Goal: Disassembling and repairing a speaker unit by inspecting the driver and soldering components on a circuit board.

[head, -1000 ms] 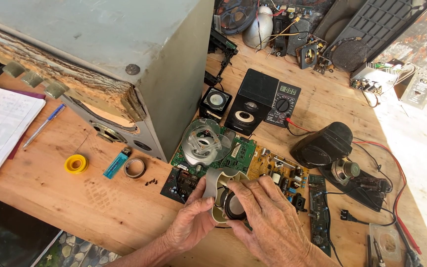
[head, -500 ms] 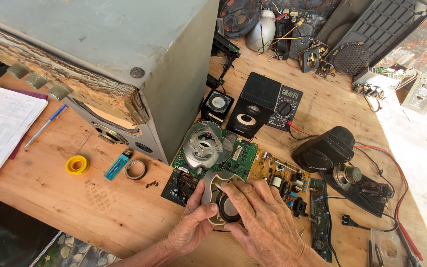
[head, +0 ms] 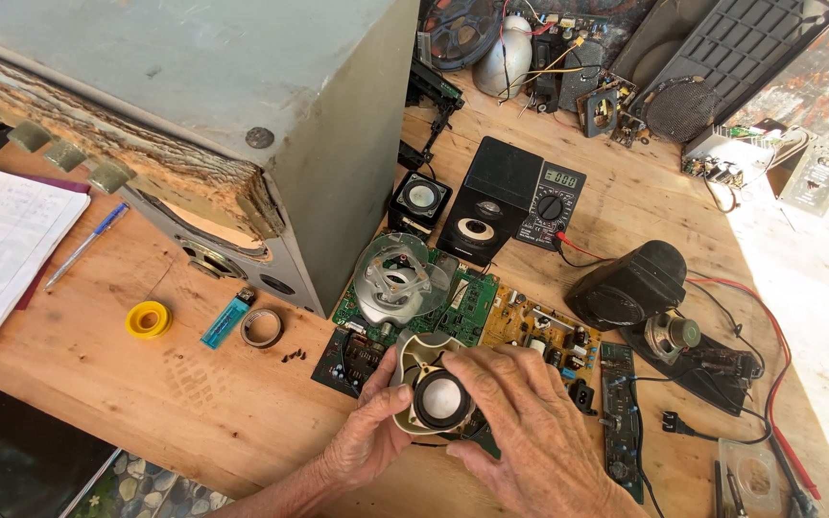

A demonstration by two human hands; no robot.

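I see both hands gripping a small speaker driver (head: 440,400) near the tabletop's (head: 146,403) near edge: left hand (head: 367,443) closed on its metal frame, right hand (head: 530,432) wrapped around its other side, beside green circuit boards (head: 462,302).

2 bare hands (head: 376,446), wrinkled, no sleeves or rings visible.

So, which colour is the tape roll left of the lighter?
Yellow; the tape roll shows clearly in the head view.
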